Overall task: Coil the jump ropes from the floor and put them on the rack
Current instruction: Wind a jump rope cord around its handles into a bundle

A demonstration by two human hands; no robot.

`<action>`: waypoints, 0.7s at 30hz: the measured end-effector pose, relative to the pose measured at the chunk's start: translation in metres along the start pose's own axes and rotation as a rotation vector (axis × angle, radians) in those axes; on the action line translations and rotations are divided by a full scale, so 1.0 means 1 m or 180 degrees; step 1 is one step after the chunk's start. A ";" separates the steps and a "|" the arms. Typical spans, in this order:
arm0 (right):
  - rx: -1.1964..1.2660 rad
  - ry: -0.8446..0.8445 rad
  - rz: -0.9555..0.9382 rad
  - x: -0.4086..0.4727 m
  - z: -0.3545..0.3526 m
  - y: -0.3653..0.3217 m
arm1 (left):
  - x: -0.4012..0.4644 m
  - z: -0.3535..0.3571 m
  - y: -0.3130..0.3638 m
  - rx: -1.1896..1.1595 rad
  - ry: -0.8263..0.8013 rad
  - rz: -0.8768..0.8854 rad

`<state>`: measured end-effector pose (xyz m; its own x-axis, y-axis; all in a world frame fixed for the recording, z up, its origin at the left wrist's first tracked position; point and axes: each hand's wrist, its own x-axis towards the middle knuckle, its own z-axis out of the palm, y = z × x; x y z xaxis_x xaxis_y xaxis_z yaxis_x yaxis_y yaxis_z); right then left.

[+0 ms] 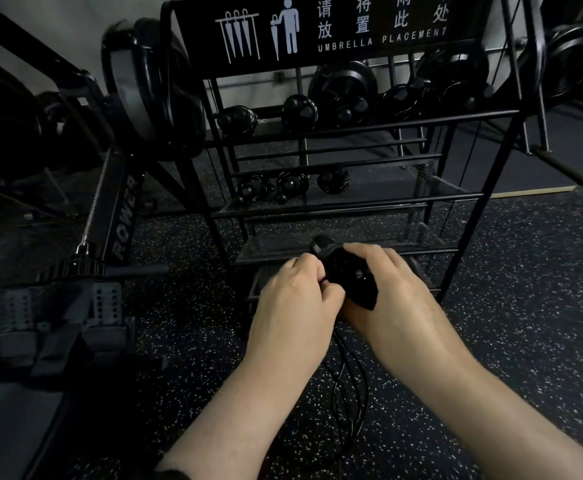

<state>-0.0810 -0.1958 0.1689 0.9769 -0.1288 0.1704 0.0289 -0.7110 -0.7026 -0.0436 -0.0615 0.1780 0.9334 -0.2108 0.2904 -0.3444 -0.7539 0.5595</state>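
Note:
Both my hands hold one black jump rope (347,275) just in front of the black wire rack (352,199). My right hand (392,289) grips its bundled handles. My left hand (297,292) pinches the cord beside them. The loose cord (350,386) hangs in loops below my hands, down to the speckled floor. Several coiled black ropes (291,185) lie on the rack's middle shelf, and more (298,112) on the upper shelf.
The rack carries an "UMBRELLA PLACEMENT" sign (331,29) on top. A rowing machine (120,216) with foot plates stands to the left. Weight plates (151,81) lean behind the rack. Speckled rubber floor (525,306) spreads to the right.

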 end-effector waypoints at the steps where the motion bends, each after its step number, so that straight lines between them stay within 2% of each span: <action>1: 0.0054 0.0009 0.0018 0.001 -0.001 0.001 | 0.000 0.000 -0.001 -0.0086 -0.0041 0.0024; 8: 0.0402 0.0124 0.0152 0.009 -0.007 0.007 | 0.007 -0.005 -0.009 -0.1048 -0.0447 -0.0006; 12: 0.0493 0.0041 0.0214 0.009 -0.011 0.008 | 0.008 -0.007 -0.010 -0.0733 -0.0610 0.0209; 14: 0.0567 0.0058 0.0175 0.008 -0.010 0.009 | 0.008 -0.004 -0.013 -0.0491 -0.0429 0.0369; 18: 0.0653 0.0164 0.0165 0.011 -0.008 0.012 | 0.006 0.000 -0.012 -0.0474 0.0023 0.0488; 21: 0.0703 0.0204 0.0140 0.010 -0.007 0.012 | 0.005 0.002 -0.010 -0.0588 0.0266 0.0356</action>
<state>-0.0726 -0.2100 0.1671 0.9630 -0.2050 0.1747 0.0389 -0.5361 -0.8432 -0.0350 -0.0565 0.1726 0.8795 -0.2285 0.4175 -0.4649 -0.6003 0.6507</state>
